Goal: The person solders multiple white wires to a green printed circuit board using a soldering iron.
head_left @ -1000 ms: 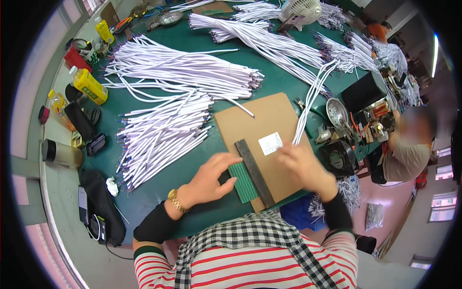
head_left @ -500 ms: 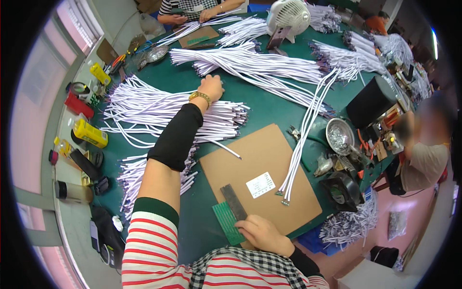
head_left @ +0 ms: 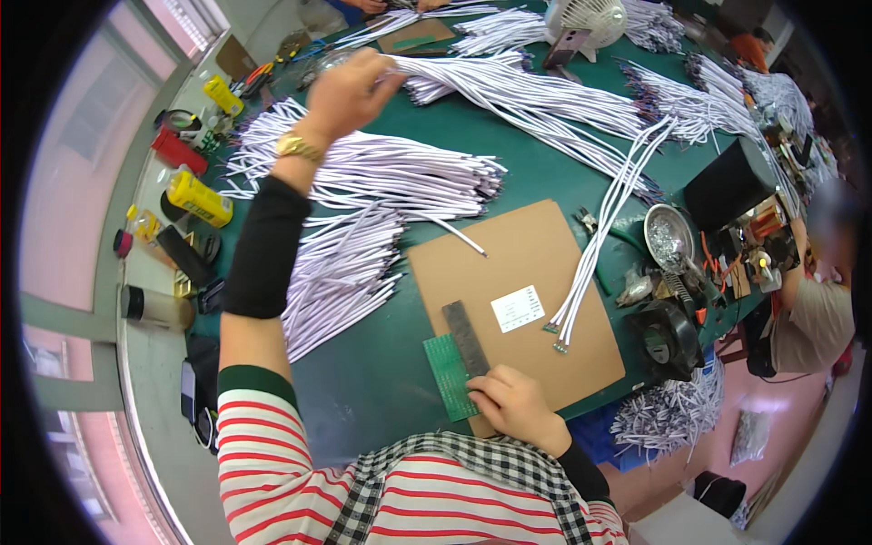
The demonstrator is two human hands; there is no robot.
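Toward the table's [head_left: 345,418] far left corner, the left hand [head_left: 350,95] curls beside a long bundle of white cables [head_left: 536,102]; hidden fingertips leave its grip unclear. Half a second ago it hung nearer mid-table. By the near edge, a flat green rectangular board [head_left: 445,368] and a dark straight bar [head_left: 465,338] lie on brown cardboard [head_left: 522,250]; the right hand [head_left: 520,407] still covers the bar's near end, pinching or pressing, I cannot tell.

Head view: from the person's head, down and forward
Striped shirt [head_left: 436,509]: nearest, lower edge
Green table [head_left: 536,173]: middle range, central
Fan [head_left: 590,20]: far, upper edge
Pink floor [head_left: 772,391]: right, seemingly lower, dim toward the rim
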